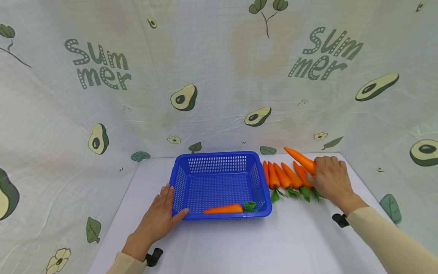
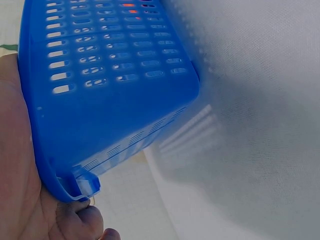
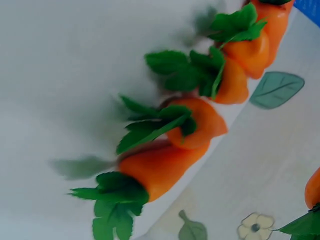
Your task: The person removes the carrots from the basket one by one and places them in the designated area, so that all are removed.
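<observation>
My right hand [image 1: 331, 178] grips an orange carrot [image 1: 298, 156] by its thick end, its tip pointing up and left above the row. At the right edge of the right wrist view, part of that carrot [image 3: 313, 189] and its green leaves show. Below it lies a row of several carrots [image 1: 283, 177], tips away from me, leafy tops nearer. My left hand [image 1: 159, 215] rests with extended fingers on the left front corner of a blue plastic basket [image 1: 220, 217]. Inside, along the front wall, lies one carrot [image 1: 226, 209] with green leaves.
A white table [image 1: 219, 247] bears the basket and the carrots, the row lying right beside the basket's right wall. Behind and around the table hangs a cloth [image 1: 212, 133] printed with avocados and leaves.
</observation>
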`<action>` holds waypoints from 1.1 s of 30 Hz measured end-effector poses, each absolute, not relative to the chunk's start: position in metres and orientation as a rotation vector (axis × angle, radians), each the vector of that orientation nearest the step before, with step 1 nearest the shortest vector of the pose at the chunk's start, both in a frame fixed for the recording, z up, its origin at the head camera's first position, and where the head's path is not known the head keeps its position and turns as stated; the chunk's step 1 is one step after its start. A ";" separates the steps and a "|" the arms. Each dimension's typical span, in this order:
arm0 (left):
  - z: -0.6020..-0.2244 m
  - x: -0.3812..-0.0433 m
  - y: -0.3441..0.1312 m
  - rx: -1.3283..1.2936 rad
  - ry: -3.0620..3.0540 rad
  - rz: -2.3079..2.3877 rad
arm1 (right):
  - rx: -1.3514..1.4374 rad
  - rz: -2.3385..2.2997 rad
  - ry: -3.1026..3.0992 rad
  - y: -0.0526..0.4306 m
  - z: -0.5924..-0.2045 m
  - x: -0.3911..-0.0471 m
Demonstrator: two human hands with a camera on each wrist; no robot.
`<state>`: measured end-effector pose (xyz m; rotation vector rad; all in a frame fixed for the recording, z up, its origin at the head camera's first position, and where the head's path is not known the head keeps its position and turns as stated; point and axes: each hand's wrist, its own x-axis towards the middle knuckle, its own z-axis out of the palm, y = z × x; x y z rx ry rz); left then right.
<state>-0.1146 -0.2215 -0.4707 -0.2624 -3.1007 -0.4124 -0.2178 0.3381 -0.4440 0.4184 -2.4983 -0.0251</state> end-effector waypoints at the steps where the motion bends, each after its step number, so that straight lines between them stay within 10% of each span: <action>1: -0.471 -0.115 -0.222 -0.263 -3.100 -0.410 | 0.395 -0.024 -2.520 0.342 -0.445 -0.217; 33: -0.471 -0.118 -0.220 -0.237 -3.128 -0.387 | -0.111 0.027 -3.031 0.440 -0.500 -0.224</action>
